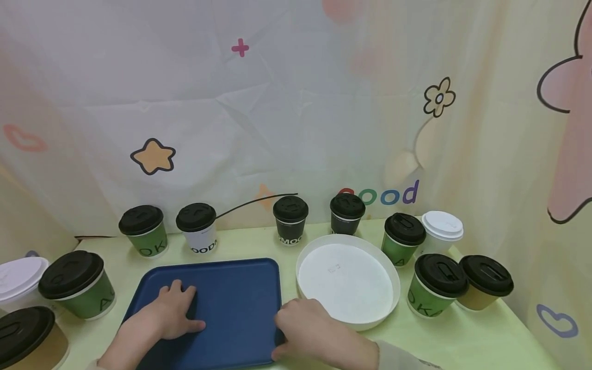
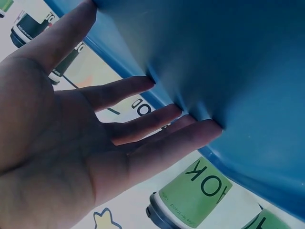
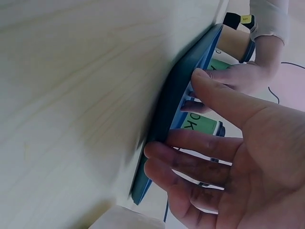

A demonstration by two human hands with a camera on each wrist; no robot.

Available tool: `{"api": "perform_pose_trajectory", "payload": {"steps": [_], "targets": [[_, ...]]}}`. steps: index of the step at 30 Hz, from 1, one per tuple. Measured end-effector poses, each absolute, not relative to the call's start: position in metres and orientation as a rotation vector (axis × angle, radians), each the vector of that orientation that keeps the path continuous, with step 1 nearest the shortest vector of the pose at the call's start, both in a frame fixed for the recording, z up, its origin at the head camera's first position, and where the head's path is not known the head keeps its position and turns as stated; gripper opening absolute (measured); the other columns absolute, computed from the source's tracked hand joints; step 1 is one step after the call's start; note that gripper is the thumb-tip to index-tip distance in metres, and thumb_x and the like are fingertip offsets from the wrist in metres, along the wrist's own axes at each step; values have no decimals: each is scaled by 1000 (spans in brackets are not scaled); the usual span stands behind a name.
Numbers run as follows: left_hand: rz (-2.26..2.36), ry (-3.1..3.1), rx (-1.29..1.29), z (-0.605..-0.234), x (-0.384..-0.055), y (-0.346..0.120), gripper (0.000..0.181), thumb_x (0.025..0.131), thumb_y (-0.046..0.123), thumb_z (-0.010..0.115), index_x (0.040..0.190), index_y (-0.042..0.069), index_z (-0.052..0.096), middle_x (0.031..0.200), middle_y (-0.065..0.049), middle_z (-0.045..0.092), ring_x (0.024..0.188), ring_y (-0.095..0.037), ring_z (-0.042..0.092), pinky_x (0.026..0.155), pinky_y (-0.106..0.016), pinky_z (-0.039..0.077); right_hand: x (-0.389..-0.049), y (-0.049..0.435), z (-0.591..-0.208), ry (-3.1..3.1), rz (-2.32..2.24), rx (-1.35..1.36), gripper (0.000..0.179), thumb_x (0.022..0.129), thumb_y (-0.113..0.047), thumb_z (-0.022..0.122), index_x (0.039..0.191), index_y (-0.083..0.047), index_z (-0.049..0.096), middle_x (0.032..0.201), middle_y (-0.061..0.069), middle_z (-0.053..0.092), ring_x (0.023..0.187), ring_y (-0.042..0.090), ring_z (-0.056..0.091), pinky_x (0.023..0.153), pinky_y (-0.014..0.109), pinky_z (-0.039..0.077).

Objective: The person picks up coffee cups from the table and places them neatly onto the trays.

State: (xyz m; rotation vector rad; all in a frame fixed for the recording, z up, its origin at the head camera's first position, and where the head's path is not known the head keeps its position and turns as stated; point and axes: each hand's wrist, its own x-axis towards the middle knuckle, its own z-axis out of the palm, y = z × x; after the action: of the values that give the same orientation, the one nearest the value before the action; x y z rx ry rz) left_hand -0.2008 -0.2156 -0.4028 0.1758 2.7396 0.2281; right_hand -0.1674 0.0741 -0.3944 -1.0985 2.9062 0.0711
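One blue tray (image 1: 231,293) lies flat on the pale green table (image 1: 462,339), close to the near edge and left of centre. The left hand (image 1: 168,313) rests palm down on the tray's left half, fingers straight and spread with their tips pressing its surface, as the left wrist view shows. The right hand (image 1: 307,329) sits at the tray's right edge near its near right corner; in the right wrist view the thumb lies over the rim and the fingers (image 3: 190,162) are against the edge, loosely bent rather than clenched around it. The two hands are apart, one on each side of the tray. Just right of the tray, touching or nearly touching it, stands one round white dish (image 1: 349,280). Eleven lidded paper cups ring these two things. Four stand along the far edge: a green cup (image 1: 144,231), a white cup with a black lid (image 1: 199,227) and two black cups (image 1: 290,220) (image 1: 347,214). Four stand toward the right edge: two green ones (image 1: 401,240) (image 1: 435,285), one white-lidded cup (image 1: 440,231) and one tan one (image 1: 483,282). Three stand at the left edge: another green one (image 1: 78,285), a white-lidded one (image 1: 18,280) and a tan one (image 1: 28,339) at the near left corner.
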Motion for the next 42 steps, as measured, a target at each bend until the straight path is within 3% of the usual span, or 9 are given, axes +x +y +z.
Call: {"api": "perform_pose_trajectory", "payload": {"steps": [16, 23, 30, 42], "targets": [[247, 2733, 179, -402, -196, -219, 93, 82, 55, 83, 142, -8, 50, 139, -40, 39, 127, -60, 38, 100, -73, 36, -167, 76, -395, 2885, 9, -1125, 45, 71, -59, 89, 83, -20, 70, 73, -10, 60, 70, 8, 58, 52, 29, 46], [294, 2729, 173, -399, -191, -226, 93, 84, 60, 78, 143, -7, 51, 139, -38, 40, 127, -60, 39, 101, -72, 36, -167, 75, -395, 2896, 55, -1070, 60, 70, -64, 88, 97, -13, 75, 85, -4, 61, 80, 12, 58, 57, 31, 51], [379, 2793, 227, -397, -182, -240, 85, 89, 61, 72, 141, -4, 55, 130, -27, 51, 120, -49, 51, 95, -66, 43, -168, 75, -396, 2886, 46, -1039, 64, 69, -65, 87, 101, -11, 75, 89, -2, 60, 82, 13, 57, 59, 32, 51], [478, 2968, 151, -396, -170, -254, 66, 96, 54, 68, 124, -5, 65, 118, -20, 64, 107, -40, 63, 89, -58, 51, -167, 80, -397, 2893, -52, -986, 67, 67, -63, 90, 102, -9, 72, 91, -1, 56, 84, 13, 55, 61, 33, 52]]}}
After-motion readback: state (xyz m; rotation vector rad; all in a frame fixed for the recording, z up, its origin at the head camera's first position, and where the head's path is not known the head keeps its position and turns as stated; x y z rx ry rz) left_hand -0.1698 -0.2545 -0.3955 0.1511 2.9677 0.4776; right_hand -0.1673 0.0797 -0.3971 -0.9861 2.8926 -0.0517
